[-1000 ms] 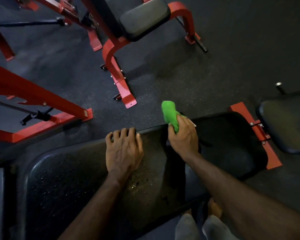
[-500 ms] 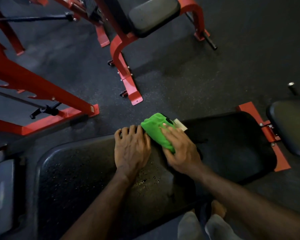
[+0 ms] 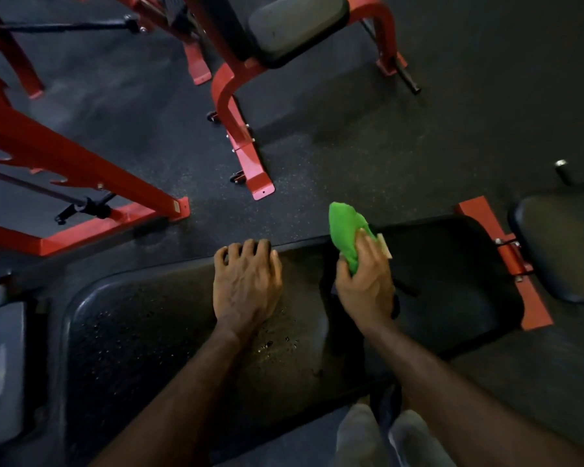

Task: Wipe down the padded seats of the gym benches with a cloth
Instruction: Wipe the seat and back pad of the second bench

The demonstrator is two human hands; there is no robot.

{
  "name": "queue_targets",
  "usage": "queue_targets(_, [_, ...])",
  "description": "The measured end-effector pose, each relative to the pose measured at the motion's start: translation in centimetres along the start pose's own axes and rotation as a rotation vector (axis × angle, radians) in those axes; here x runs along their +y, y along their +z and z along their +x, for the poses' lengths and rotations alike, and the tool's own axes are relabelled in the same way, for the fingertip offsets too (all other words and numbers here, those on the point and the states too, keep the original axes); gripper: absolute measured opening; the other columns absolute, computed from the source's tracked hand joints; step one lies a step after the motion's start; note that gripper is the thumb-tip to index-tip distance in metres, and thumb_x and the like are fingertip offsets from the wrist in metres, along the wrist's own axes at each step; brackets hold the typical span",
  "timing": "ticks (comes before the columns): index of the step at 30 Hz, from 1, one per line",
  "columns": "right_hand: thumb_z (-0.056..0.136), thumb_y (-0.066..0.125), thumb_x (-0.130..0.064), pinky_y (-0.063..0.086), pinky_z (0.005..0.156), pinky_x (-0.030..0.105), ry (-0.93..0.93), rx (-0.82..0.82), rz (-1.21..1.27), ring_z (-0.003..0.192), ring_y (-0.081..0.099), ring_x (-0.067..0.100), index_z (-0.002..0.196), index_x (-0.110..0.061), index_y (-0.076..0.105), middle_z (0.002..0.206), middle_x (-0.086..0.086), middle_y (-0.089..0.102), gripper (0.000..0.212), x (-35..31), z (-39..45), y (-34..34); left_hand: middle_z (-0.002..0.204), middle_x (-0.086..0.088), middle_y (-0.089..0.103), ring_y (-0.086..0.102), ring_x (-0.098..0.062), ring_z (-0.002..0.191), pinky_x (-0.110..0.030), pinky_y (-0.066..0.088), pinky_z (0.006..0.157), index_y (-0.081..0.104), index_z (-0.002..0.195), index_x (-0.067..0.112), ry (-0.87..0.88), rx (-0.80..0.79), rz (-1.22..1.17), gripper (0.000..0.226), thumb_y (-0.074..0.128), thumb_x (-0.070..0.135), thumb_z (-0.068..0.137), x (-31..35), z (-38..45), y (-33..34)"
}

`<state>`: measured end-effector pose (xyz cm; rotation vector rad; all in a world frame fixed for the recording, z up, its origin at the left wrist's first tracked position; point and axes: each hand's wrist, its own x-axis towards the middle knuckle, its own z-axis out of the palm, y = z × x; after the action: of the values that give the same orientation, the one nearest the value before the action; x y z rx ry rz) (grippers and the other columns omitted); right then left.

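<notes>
- Bottom centre: the bench pad (image 3: 189, 332) is beaded with droplets, so I'd say the wipe is barely begun.
- Left hand (image 3: 246, 284) braces flat, fingertips hooked over the pad's far edge.
- Right hand (image 3: 364, 284) grips the bunched green cloth (image 3: 346, 230) at that edge.
- Top and far right: other seats (image 3: 297, 25) not yet reached.

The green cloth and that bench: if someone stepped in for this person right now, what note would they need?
Left hand: flat on the bench pad, fingers curled over its far edge, holding nothing.
Right hand: grips the green cloth at the pad's far edge.
Done: cannot tell how much is wiped; droplets show near the left wrist.
Left: probably wipe those droplets, then the other seat pads.
</notes>
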<state>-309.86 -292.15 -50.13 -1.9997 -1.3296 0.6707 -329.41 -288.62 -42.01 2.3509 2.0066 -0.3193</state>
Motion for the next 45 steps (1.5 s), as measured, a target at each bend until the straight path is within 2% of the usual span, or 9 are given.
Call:
queue_targets(6, [0.088,0.062,-0.020,0.036,0.121,0.049,-0.556,-0.179,0.067,0.148,0.042,0.027,0.153,-0.013,0.045,0.157,0.011,0.048,0.067,0.7,-3.3,-1.5,0.117,0.000,0.060,0.055,-0.019,0.104,-0.042,0.039,0.099,0.053,0.125,0.028,-0.008,0.000,0.035,0.037,0.032,0.049,0.104,0.2,-0.1,0.1])
queue_targets(10, [0.090,0.056,-0.030,0.035,0.121,0.048,-0.026,-0.014,0.036,0.150,0.038,0.027,0.151,-0.009,0.050,0.158,0.008,0.046,0.065,0.2,-2.4,-0.7,0.116,0.000,0.060,0.055,-0.018,0.102,-0.041,0.040,0.099,0.054,0.126,0.028,-0.006,0.022,0.007,0.039,0.027,0.048,0.107,0.0,0.1,0.2])
queue_targets(16, [0.086,0.063,-0.021,0.037,0.120,0.047,-0.566,-0.202,0.055,0.147,0.043,0.027,0.152,-0.013,0.048,0.157,0.010,0.048,0.068,0.5,-4.8,-2.2,0.114,0.001,0.062,0.056,-0.021,0.102,-0.042,0.039,0.097,0.055,0.121,0.029,-0.003,0.029,0.037,0.033,0.031,0.046,0.106,0.4,0.1,0.1])
queue_targets(21, [0.091,0.058,-0.030,0.036,0.121,0.050,-0.002,0.004,0.028,0.152,0.034,0.024,0.153,-0.012,0.046,0.159,0.008,0.045,0.066,0.4,-5.3,-1.5,0.110,0.000,0.061,0.056,-0.019,0.099,-0.041,0.040,0.095,0.056,0.118,0.028,0.016,0.028,0.001,0.035,0.029,0.046,0.107,0.2,0.1,-0.2])
queue_targets(26, [0.088,0.062,-0.027,0.033,0.123,0.041,-0.468,-0.225,0.028,0.151,0.037,0.017,0.157,-0.022,0.043,0.163,-0.001,0.040,0.072,2.1,-7.7,-3.6,0.105,-0.001,0.061,0.055,-0.020,0.094,-0.042,0.042,0.092,0.058,0.114,0.025,0.059,0.049,-0.014,0.032,0.031,0.041,0.106,0.4,-0.1,-0.9])
queue_targets(31, [0.092,0.054,-0.040,0.031,0.123,0.037,0.136,0.152,0.045,0.149,0.039,0.027,0.146,-0.008,0.054,0.152,0.012,0.054,0.064,2.5,-7.9,-2.3,0.110,-0.004,0.057,0.053,-0.021,0.098,-0.043,0.041,0.094,0.056,0.119,0.023,0.117,0.032,-0.125,0.030,0.036,0.041,0.107,-0.4,0.6,-0.6])
queue_targets(37, [0.088,0.066,-0.017,0.035,0.121,0.047,-0.399,-0.051,0.008,0.150,0.039,0.021,0.150,-0.009,0.051,0.158,0.007,0.047,0.064,3.1,-14.2,-4.1,0.132,-0.010,0.055,0.051,-0.025,0.121,-0.044,0.038,0.107,0.052,0.137,0.018,0.307,0.076,-0.234,0.039,0.047,0.031,0.101,0.4,-0.8,-0.4])
queue_targets(41, [0.093,0.057,-0.034,0.038,0.117,0.055,0.276,0.289,0.068,0.150,0.037,0.034,0.147,-0.004,0.052,0.153,0.015,0.051,0.062,1.9,-15.5,-2.3,0.147,-0.004,0.047,0.041,-0.021,0.139,-0.046,0.031,0.119,0.051,0.142,0.024,0.398,0.009,-0.357,0.046,0.055,0.033,0.097,0.8,-4.6,-0.4])
queue_targets(45, [0.091,0.068,-0.013,0.036,0.120,0.049,-0.251,0.199,0.118,0.147,0.042,0.033,0.145,-0.001,0.052,0.153,0.017,0.050,0.058,-1.7,-20.2,-0.4,0.150,-0.006,0.047,0.038,-0.026,0.144,-0.050,0.028,0.121,0.055,0.141,0.022,0.383,-0.017,-0.368,0.055,0.046,0.041,0.090,1.2,-8.1,-1.0])
